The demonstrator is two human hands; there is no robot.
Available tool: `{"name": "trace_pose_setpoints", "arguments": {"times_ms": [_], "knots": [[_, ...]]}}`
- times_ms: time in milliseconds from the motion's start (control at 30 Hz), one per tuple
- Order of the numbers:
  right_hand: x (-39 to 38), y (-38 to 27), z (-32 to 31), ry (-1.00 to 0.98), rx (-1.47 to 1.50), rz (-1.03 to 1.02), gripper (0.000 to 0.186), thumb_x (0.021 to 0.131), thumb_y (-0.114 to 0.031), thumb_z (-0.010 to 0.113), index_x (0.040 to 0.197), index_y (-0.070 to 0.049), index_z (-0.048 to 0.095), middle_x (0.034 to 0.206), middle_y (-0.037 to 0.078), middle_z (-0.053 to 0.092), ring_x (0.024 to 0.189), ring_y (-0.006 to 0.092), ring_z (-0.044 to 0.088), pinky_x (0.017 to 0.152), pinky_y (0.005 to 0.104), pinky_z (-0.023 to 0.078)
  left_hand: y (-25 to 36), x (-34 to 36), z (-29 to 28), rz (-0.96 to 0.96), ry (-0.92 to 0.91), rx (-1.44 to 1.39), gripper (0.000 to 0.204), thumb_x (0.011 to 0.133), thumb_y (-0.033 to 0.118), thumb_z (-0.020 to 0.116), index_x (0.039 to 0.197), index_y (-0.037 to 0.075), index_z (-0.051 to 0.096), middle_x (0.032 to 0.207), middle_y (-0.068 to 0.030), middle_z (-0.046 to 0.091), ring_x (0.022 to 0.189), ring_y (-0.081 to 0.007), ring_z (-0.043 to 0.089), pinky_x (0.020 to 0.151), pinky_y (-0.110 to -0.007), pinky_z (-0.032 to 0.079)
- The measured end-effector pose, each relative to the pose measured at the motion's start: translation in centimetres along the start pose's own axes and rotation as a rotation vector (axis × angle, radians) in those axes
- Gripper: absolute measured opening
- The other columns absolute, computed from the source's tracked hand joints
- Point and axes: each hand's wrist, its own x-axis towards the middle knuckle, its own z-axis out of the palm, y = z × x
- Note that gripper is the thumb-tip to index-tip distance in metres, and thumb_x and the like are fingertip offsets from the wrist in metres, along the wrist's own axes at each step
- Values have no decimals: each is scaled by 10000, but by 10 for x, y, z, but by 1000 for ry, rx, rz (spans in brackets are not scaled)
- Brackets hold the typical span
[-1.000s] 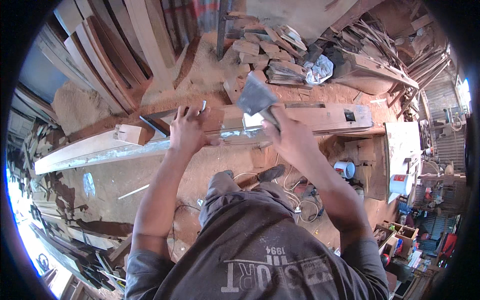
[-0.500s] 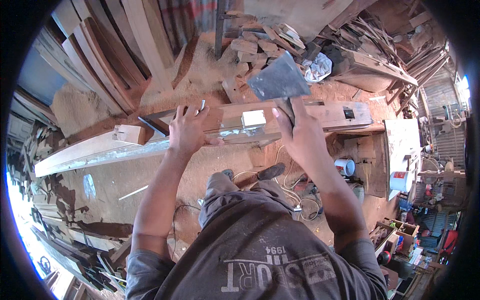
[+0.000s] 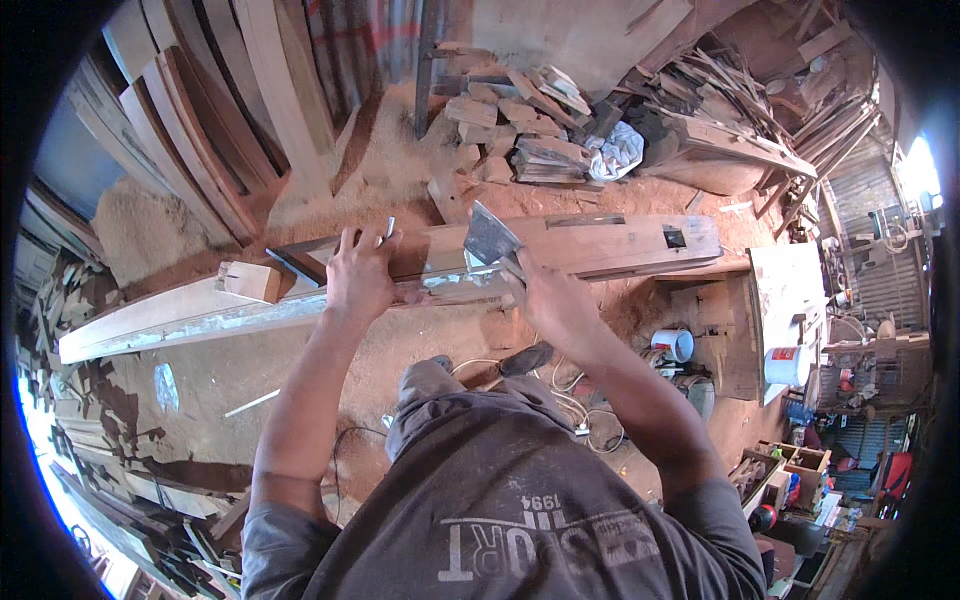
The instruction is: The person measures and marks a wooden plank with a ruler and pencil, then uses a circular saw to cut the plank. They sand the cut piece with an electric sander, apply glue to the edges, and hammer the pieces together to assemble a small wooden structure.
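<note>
A long pale wooden beam (image 3: 560, 245) with whitish-blue smears lies across in front of me. My left hand (image 3: 360, 280) is closed over it, fingers curled on the far side and thumb on the near face. A thin silvery tip (image 3: 389, 228) sticks up by its fingers; what it belongs to is hidden. My right hand (image 3: 555, 300) grips a broad flat-bladed tool (image 3: 490, 238) by the handle, the dark grey blade low over the beam. I cannot tell its exact kind. A white patch (image 3: 480, 260) shows beside the blade.
A small wooden block (image 3: 250, 281) sits on the beam's left part. Curved planks (image 3: 185, 130) lean at the back left. Offcuts and a crumpled white bag (image 3: 615, 150) lie beyond. White buckets (image 3: 787, 366) and cables (image 3: 585, 410) are at the right and by my feet.
My right hand has lowered the flat-bladed tool toward the beam and moved left, bringing the blade near the white patch. My left hand stays on the beam. The whole view has shifted slightly.
</note>
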Motion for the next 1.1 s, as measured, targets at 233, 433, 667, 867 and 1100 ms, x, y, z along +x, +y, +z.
{"name": "trace_pose_setpoints", "arguments": {"times_ms": [233,433,667,867,1100], "knots": [[-7,-21,-50,226,211,3,467,1096,-469,532,1420,-137,485,874,285,725,868,532,712,774,640,549,-5,-8,4,-27,22,53,1076,508,738,874,1377,127,701,1293,-63,645,1244,-328,565,1018,-455,561],[-2,-12,-21,36,23,-23,407,1097,-456,534,1317,-116,494,860,265,728,847,527,712,715,630,547,-12,0,23,7,80,42,1061,503,701,902,1366,117,702,1285,-64,642,1244,-342,558,1007,-470,563],[-5,5,18,57,157,-47,425,1086,-457,551,1302,-95,494,879,251,732,832,512,717,705,625,550,5,3,-2,-1,26,-16,998,493,619,950,1337,134,726,1328,-72,625,1273,-344,546,1001,-501,559],[-57,53,34,-204,275,-68,527,1050,-552,566,1312,-96,533,999,268,740,894,508,722,761,612,568,7,10,11,-29,2,17,1089,429,683,916,1358,144,733,1353,-74,609,1287,-354,537,1003,-533,558],[-128,217,190,-738,348,66,527,1040,-533,579,1338,-98,589,1206,285,715,1035,509,704,836,562,563,1,4,15,-28,-9,83,1174,385,820,810,1316,106,756,1190,-135,625,1205,-382,563,959,-539,546]]}}
